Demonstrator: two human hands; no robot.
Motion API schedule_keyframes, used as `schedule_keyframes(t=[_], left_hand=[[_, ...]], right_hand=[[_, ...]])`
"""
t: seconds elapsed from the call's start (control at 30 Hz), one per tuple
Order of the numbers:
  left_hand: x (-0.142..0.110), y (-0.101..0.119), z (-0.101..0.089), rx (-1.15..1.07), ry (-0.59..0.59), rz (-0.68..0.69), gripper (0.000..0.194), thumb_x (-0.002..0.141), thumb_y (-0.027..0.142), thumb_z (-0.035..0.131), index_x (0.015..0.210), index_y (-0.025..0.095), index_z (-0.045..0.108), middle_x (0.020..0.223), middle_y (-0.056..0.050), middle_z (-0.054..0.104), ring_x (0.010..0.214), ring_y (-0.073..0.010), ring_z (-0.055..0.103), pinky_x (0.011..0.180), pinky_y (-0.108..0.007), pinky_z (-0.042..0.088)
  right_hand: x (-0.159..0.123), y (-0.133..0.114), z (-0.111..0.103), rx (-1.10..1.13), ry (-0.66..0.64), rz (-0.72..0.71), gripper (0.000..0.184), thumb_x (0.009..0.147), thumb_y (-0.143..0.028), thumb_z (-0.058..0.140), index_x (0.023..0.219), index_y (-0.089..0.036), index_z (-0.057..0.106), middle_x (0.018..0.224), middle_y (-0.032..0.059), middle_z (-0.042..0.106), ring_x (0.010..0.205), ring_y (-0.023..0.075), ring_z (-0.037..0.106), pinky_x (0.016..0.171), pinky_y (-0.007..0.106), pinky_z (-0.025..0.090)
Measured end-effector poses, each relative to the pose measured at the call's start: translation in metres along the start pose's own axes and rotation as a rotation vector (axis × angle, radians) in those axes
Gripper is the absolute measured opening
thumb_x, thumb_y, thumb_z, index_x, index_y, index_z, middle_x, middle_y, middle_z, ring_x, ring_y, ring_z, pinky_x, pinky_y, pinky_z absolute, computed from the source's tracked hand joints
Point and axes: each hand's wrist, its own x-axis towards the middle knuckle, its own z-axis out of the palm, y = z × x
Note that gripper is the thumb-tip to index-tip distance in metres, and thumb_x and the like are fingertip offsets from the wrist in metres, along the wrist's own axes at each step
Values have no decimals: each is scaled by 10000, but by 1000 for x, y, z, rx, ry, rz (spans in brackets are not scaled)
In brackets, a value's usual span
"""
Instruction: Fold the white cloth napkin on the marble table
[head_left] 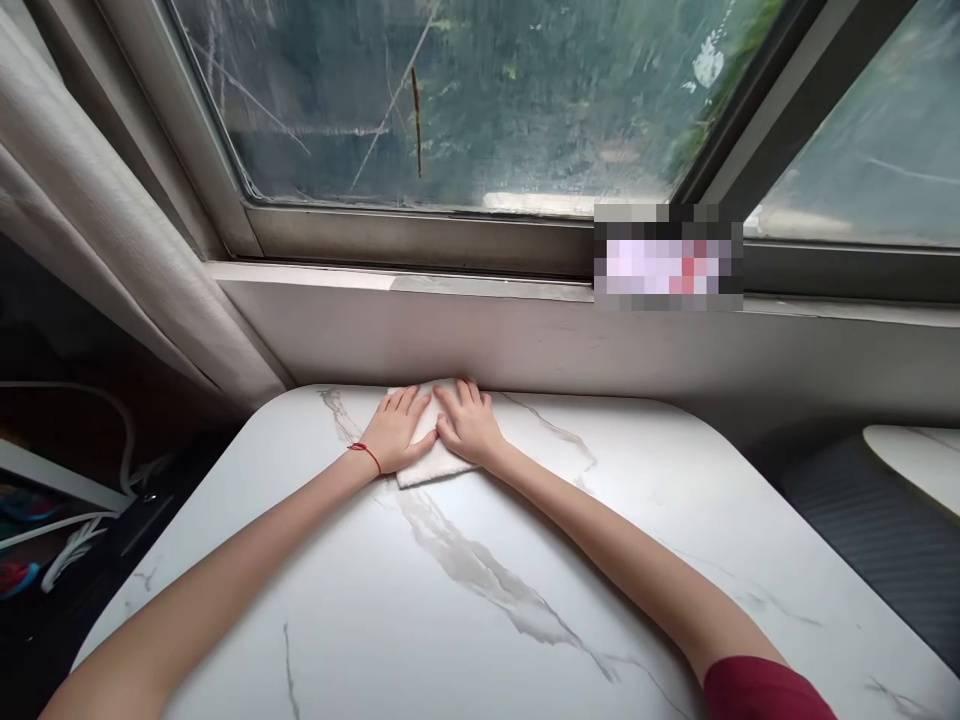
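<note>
So, both hands are spread flat, palms down on a white cloth (430,468), not gripping it: left hand (393,429) on its left part, right hand (469,425) on the right, thumbs close together. The cloth's lying at the far edge of the marbled bench (300,570), right by the wall (480,345) under the window (517,110). There's a red string (369,454) round the left wrist, btw.

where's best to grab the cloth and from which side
Pinch the cloth by its near edge, probably best from the person's side: that edge lies flat and mostly bare, while the left hand and right hand cover much of the rest.
</note>
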Motion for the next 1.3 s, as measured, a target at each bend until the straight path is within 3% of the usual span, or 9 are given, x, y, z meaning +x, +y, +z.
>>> schedule_keyframes(t=[0.23,0.37,0.63,0.77,0.97,1.13,1.3], left_hand=[[1,0,2,-17,15,-16,616,968,474,452,1475,125,472,1552,-212,448,1435,-365,419,1179,-536,353],[1,3,-2,-22,-44,-43,631,969,480,430,1494,130,444,1580,-202,422,1468,-350,387,1199,-528,328],[7,11,-5,-138,-130,-242,609,1003,475,379,1525,163,401,1635,-153,358,1530,-304,307,1235,-507,281],[6,21,-4,-147,-90,-298,585,1013,439,379,1516,142,412,1644,-167,331,1538,-296,290,1243,-486,270],[-1,34,-3,-67,-28,-319,549,1006,383,397,1495,138,450,1585,-173,413,1486,-306,368,1217,-487,311],[-20,46,-10,-1,-52,-336,571,1004,385,398,1503,112,450,1595,-190,397,1492,-328,352,1232,-485,285],[-75,61,-23,55,-31,-338,560,1004,385,379,1494,130,468,1578,-199,421,1479,-341,371,1205,-517,330]], right_hand=[[1,1,-5,7,4,-18,537,972,-336,438,1480,-182,521,1534,211,430,1424,341,314,1061,488,371],[1,1,-7,12,-23,-4,536,981,-342,430,1489,-194,510,1552,206,412,1421,341,328,1057,490,380],[-1,4,-7,29,-19,-27,541,993,-361,411,1499,-189,496,1538,217,416,1409,351,328,1056,505,373],[-2,4,-9,21,-48,-26,556,994,-359,404,1516,-182,478,1537,221,413,1405,361,327,1042,507,379],[-4,2,-7,39,-20,-36,543,986,-323,409,1498,-167,499,1527,229,431,1416,373,329,1059,540,370],[-17,-7,-8,45,-34,-61,536,1001,-316,396,1509,-175,489,1587,220,381,1461,354,302,1088,512,353],[-53,-38,-15,71,-48,-120,546,1009,-331,413,1523,-156,472,1623,246,330,1515,365,256,1127,519,300]])
